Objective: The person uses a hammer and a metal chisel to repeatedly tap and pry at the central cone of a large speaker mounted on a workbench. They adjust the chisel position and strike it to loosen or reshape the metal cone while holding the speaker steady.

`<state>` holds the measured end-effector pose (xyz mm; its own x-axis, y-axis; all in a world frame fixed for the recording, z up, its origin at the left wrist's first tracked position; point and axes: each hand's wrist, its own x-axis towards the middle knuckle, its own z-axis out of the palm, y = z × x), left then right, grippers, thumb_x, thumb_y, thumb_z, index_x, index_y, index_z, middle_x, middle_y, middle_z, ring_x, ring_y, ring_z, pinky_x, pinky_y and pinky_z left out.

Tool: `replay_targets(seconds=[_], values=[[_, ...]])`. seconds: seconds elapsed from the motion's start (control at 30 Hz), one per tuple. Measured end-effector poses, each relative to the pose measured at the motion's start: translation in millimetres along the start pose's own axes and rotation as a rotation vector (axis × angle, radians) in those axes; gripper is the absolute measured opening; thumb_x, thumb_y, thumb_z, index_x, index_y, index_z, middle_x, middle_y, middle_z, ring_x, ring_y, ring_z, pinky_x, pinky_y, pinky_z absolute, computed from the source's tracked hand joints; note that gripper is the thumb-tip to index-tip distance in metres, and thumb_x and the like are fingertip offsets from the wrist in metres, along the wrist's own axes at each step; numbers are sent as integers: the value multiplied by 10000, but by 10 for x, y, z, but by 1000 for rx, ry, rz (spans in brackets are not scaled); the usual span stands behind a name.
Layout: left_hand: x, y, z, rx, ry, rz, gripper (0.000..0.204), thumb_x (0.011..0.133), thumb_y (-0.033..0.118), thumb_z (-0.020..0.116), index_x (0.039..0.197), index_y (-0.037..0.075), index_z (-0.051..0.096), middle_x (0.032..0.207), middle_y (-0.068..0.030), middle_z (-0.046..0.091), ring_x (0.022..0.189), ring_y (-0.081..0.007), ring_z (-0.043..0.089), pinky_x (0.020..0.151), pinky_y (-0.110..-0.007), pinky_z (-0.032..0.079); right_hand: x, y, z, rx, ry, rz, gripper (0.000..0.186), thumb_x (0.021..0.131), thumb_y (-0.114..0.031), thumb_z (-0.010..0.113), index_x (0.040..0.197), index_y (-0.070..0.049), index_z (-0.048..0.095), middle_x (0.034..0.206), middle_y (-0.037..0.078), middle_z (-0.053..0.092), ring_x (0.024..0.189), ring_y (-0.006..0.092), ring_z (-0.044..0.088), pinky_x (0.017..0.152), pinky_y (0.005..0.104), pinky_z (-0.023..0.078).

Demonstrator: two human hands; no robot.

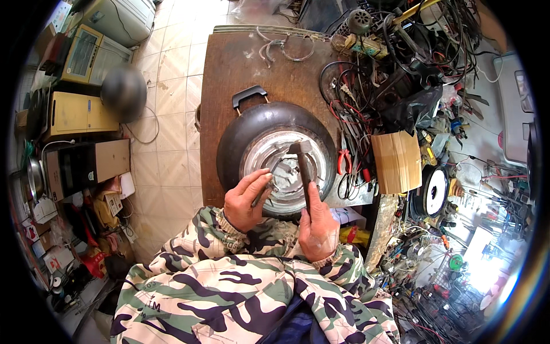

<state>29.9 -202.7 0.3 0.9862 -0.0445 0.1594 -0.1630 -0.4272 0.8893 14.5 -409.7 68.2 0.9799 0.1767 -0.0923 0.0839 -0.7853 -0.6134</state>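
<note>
A round black pan point(240, 135) with a loop handle point(250, 96) lies bottom up on the wooden table. Its silvery round base point(263, 149) faces me, with a recess holding metal parts whose details I cannot make out. My left hand point(245, 202) pinches a slim dark metal rod, perhaps a chisel point(262, 191), slanting over that recess. In my right hand point(319, 230) is a hammer point(305, 178), held by its handle with the forefinger stretched along it. The hammer's head hovers over or rests on the base; I cannot tell which.
Curved metal pieces point(275, 46) lie at the brown tabletop's point(226, 63) far side. Tangled cables point(355, 92), red-handled pliers point(344, 162) and a cardboard piece point(396, 163) crowd the right. Yellow cabinets point(71, 113) stand left across the tiled floor point(172, 114).
</note>
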Motion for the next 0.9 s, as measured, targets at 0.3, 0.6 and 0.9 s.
replay_targets(seconds=[0.3, 0.6, 0.9], values=[[6, 11, -96, 28, 123, -24, 301, 968, 18, 764, 1262, -38, 734, 1263, -222, 736, 1129, -368, 756, 972, -400, 612, -44, 63, -34, -28, -16, -108, 806, 913, -17, 744, 1656, -142, 458, 889, 122, 608, 643, 352, 652, 553, 472, 534], [-5, 29, -84, 31, 120, -41, 323, 956, 14, 770, 1273, -34, 735, 1273, -224, 733, 1136, -371, 752, 980, -406, 611, -12, 102, -34, -100, -88, -153, 841, 871, -10, 733, 1656, -153, 466, 874, 128, 603, 598, 351, 641, 537, 488, 533], [44, 77, -71, -19, 46, 8, 303, 996, 22, 733, 1292, -41, 714, 1302, -232, 725, 1159, -364, 749, 1000, -403, 599, -18, 137, 25, 71, 78, 13, 735, 955, 1, 698, 1646, -72, 458, 921, 179, 649, 725, 379, 671, 653, 473, 561]])
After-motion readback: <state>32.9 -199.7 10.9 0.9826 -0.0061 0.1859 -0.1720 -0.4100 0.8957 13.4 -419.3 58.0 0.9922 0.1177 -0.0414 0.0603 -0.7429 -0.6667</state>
